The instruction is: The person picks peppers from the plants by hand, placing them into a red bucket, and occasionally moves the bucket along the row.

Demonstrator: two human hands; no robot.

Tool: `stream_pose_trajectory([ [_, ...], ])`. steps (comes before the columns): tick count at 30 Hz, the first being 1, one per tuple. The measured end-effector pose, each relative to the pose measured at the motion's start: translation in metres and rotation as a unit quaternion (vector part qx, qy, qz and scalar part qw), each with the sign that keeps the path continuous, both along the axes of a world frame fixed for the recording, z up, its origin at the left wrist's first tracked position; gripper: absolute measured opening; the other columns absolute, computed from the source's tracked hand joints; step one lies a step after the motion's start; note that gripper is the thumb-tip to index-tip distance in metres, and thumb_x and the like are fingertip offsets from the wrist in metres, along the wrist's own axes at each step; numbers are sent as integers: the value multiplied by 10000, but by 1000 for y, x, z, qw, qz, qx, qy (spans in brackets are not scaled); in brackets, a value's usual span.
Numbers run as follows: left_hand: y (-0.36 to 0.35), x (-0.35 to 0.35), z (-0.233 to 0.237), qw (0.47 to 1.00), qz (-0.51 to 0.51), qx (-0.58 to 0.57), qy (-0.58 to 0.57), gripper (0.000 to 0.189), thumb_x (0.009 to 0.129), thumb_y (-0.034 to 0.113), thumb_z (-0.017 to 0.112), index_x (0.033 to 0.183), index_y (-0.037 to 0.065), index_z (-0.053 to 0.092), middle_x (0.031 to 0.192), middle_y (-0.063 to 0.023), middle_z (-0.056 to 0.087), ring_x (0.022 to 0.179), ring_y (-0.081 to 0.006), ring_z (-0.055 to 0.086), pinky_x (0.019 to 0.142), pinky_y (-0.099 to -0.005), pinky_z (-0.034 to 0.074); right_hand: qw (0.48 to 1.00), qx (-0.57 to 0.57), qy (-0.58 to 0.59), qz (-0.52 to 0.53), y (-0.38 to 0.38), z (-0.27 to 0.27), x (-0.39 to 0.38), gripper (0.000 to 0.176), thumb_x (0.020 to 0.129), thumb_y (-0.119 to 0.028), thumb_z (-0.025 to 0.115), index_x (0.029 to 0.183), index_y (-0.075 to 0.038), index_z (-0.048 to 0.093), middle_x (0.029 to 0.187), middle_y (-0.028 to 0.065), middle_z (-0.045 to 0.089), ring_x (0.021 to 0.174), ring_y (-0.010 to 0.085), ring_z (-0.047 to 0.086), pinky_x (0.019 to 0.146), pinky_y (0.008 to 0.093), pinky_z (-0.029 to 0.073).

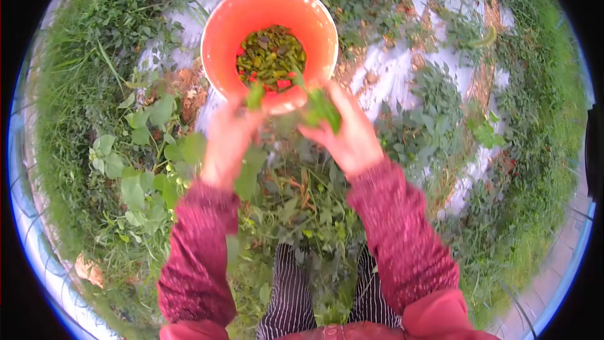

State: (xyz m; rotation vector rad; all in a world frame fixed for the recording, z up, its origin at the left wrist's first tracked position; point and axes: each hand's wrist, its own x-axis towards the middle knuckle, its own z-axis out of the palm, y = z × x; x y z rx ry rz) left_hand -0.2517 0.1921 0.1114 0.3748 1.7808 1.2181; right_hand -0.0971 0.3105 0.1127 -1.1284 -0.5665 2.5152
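An orange bucket (pixel 217 44) with a pale rim stands in front of me. Green peppers (pixel 270 53) and a few red pieces lie in its bottom. My left hand (pixel 228 135) is at the bucket's near left rim, its fingers closed on a small green pepper (pixel 255 96), blurred by motion. Across from it, my right hand (pixel 349 135) grips a larger green bunch (pixel 324 111) at the near right rim. That bunch looks like green peppers, but blur hides how many.
Leafy plants (pixel 434 107) grow on both sides, with pale ground sheeting (pixel 387 75) showing between them. Broad-leaved vines (pixel 145 182) spread at the left. My legs in striped trousers (pixel 286 296) are among low plants. A dry brown leaf (pixel 89 271) lies lower left.
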Motion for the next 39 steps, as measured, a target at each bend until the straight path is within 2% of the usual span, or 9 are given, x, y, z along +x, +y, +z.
stream_pose_trajectory([
  [3, 40, -31, -12, 994, 53, 75, 65, 647, 807, 188, 658, 1334, -48, 367, 1167, -148, 563, 1068, -210, 541, 885, -310, 447, 996, 16, 79, 24, 22, -20, -38, 457, 922, -334, 526, 1287, -91, 397, 1211, 71, 501, 1063, 242, 511, 872, 441, 475],
  [5, 52, -37, -6, 990, 58, 50, 116, 694, 815, 196, 645, 1371, -42, 305, 1207, -160, 534, 1089, -226, 533, 897, -311, 447, 997, 64, 40, -5, 25, 2, -30, 744, 873, -319, 606, 1431, -59, 189, 1445, 122, 271, 1296, 331, 287, 938, 464, 421],
  [10, 40, -7, -6, 997, -3, 59, 44, 208, 857, 86, 567, 1024, -26, 620, 894, -70, 659, 759, -120, 618, 700, -252, 508, 959, 206, -177, 79, 16, -17, 68, 426, 866, -228, 598, 1230, -26, 505, 1146, 93, 569, 1028, 235, 566, 869, 343, 474],
  [15, 31, 61, -75, 988, -127, -78, -42, 208, 858, 108, 560, 1001, -31, 618, 783, -38, 619, 659, -120, 580, 596, -253, 479, 803, 372, -322, 337, -52, -115, 160, 374, 842, -213, 591, 1188, -72, 559, 1132, 130, 605, 1037, 254, 582, 906, 361, 463],
  [22, 31, 135, -247, 946, -79, -258, -177, 387, 843, 98, 576, 1178, -75, 488, 1046, -111, 591, 875, -199, 603, 719, -281, 503, 782, 349, -248, 453, -130, -151, 189, 414, 849, -224, 579, 1242, -108, 519, 1301, 135, 497, 1224, 279, 447, 1020, 385, 371],
  [25, 48, 169, -297, 929, -41, -334, -153, 416, 827, 149, 609, 1170, -54, 490, 1085, -117, 561, 883, -229, 582, 788, -352, 480, 850, 259, -218, 405, -132, -152, 205, 389, 853, -214, 577, 1222, -103, 527, 1275, 127, 515, 1248, 289, 408, 1029, 394, 354],
  [27, 60, 184, -302, 919, 154, -277, -234, 382, 827, 188, 620, 1140, -7, 518, 1050, -109, 568, 851, -230, 566, 804, -403, 457, 888, 263, -175, 333, -134, -157, 217, 361, 847, -205, 586, 1189, -99, 541, 1254, 125, 527, 1212, 281, 448, 1011, 394, 370],
  [31, 51, 187, -294, 918, 152, -274, -242, 294, 837, 210, 610, 1090, 74, 551, 958, -55, 604, 817, -193, 576, 767, -391, 447, 956, 89, -185, 210, -112, -157, 218, 283, 868, -89, 598, 1149, -62, 572, 1107, 27, 604, 1027, 140, 542, 911, 280, 420],
  [39, -2, 192, -216, 927, 188, -96, -311, 274, 827, 10, 570, 1088, 61, 503, 1109, -107, 583, 995, -256, 576, 844, -380, 456, 956, -132, -240, -102, -87, -163, 209, 188, 852, 6, 558, 1026, -50, 602, 881, 1, 626, 768, 82, 548, 740, 223, 448],
])
